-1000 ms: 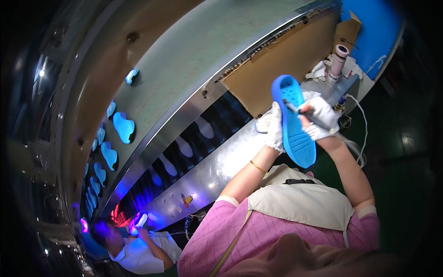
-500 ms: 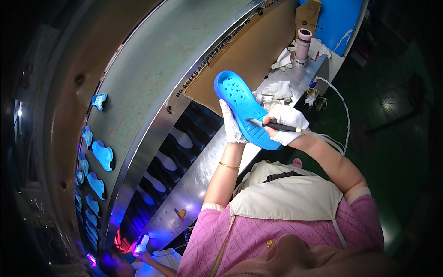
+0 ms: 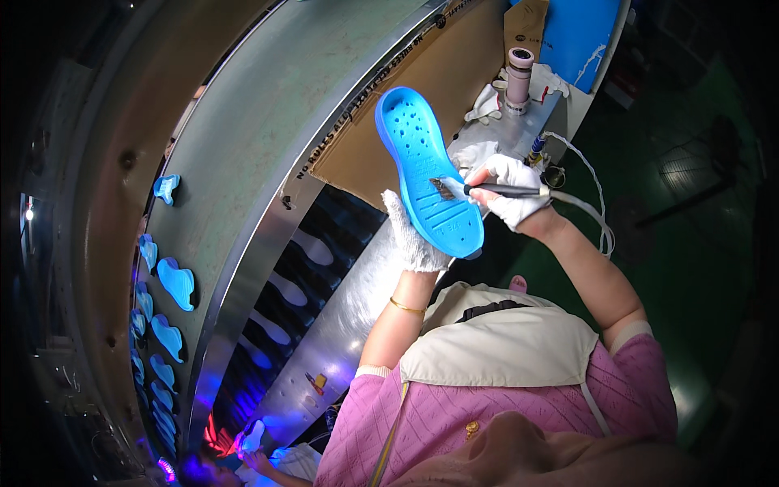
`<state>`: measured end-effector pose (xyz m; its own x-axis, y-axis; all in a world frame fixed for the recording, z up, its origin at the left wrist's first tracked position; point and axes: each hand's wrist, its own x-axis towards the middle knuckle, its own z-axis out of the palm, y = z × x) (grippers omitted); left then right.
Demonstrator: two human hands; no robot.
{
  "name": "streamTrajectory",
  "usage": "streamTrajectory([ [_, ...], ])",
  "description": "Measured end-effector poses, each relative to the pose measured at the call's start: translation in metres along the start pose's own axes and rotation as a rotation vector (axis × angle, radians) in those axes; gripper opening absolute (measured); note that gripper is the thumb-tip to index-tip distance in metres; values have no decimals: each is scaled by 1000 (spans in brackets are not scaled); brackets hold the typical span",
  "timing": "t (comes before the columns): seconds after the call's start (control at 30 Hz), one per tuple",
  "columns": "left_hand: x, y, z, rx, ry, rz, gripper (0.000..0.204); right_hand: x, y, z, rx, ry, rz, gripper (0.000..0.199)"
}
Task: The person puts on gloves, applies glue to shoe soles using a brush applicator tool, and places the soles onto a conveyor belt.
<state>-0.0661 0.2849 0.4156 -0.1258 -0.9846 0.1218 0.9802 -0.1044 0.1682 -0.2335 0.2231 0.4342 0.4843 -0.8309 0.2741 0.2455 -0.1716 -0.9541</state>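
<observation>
My left hand (image 3: 415,245), in a white glove with a bare wrist and a bracelet, is closed round the lower left edge of a blue shoe sole (image 3: 422,166). The sole's inner face is up, showing small holes at the far end and grooves at the near end. A brush (image 3: 497,191) with a black handle and a hose at its rear is pinched in my right hand (image 3: 516,201). That hand wears a white glove with bare fingertips. The dark, splayed bristles press on the middle of the sole, where the surface looks wet.
Blue soles (image 3: 175,282) lie along the green conveyor belt (image 3: 243,114) at left. Pale soles (image 3: 288,288) sit on a dark lower rack. A pink bottle (image 3: 518,77), white gloves (image 3: 485,105) and cardboard (image 3: 357,158) are on the metal bench. Another person's hand (image 3: 258,463) works at lower left.
The sole has turned more upright and its far end has risen slightly. My right hand has moved up with the brush, whose bristles are now spread flat against the sole.
</observation>
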Motion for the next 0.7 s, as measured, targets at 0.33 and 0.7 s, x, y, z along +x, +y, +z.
streamTrajectory([
  [0.33, 19, 7, 8, 344, 52, 209, 84, -22, 1, 20, -3, -21, 21, 12],
  [0.7, 24, 15, 13, 217, 54, 137, 85, -33, -2, 20, -183, -151, -163, 14],
])
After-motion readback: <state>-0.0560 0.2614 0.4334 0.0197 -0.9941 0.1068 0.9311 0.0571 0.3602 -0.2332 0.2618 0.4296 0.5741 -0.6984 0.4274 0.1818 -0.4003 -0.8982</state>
